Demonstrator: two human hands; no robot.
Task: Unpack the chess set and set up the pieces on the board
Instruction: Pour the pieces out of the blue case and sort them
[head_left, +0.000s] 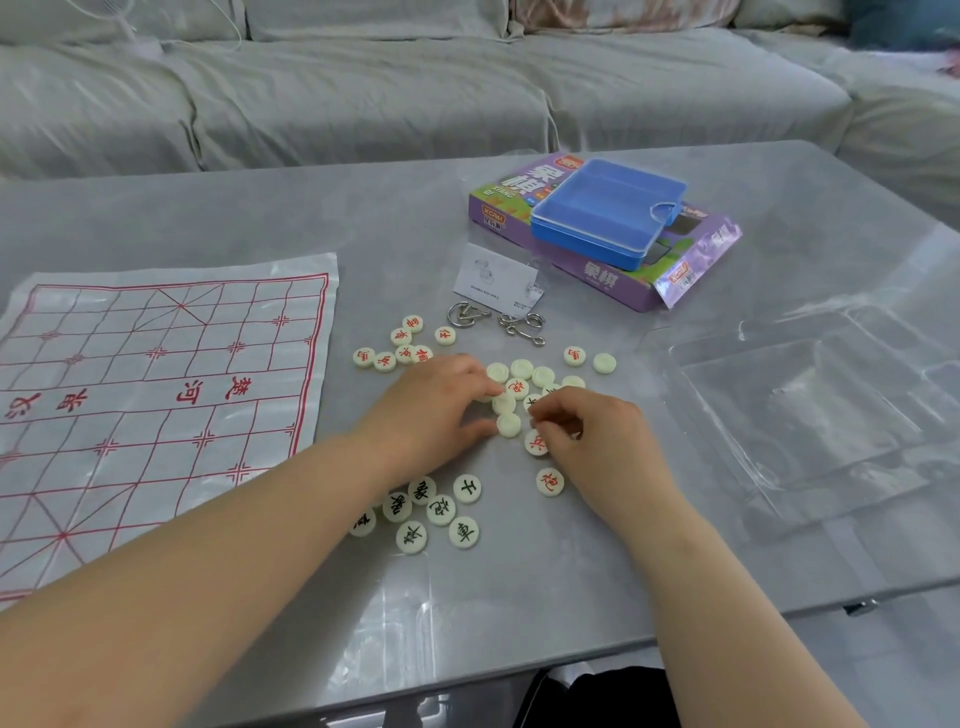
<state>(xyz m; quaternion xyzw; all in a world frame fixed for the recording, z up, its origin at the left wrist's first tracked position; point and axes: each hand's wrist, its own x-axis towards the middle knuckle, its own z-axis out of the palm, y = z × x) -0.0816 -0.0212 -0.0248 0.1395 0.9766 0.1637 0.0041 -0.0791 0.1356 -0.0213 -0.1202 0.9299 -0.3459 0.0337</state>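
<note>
A white plastic board sheet (156, 395) with red grid lines lies flat on the table's left side, with no pieces on it. Cream round chess pieces lie loose on the table: a red-lettered group (402, 343) further back, a mixed pile (524, 379) in the middle, a black-lettered group (431, 512) nearer me. My left hand (436, 400) reaches into the middle pile, fingertips touching a blank-side piece (504, 404). My right hand (587, 431) has curled fingers over pieces at the pile's right, beside a red-lettered piece (535, 442). Whether it pinches one is hidden.
A blue plastic case (605, 210) rests on the purple game box (613, 275) at the back. A small leaflet (493, 280) and metal ring puzzles (498, 319) lie before it. A clear plastic tray (810, 415) sits on the right. A sofa (415, 93) stands behind the table.
</note>
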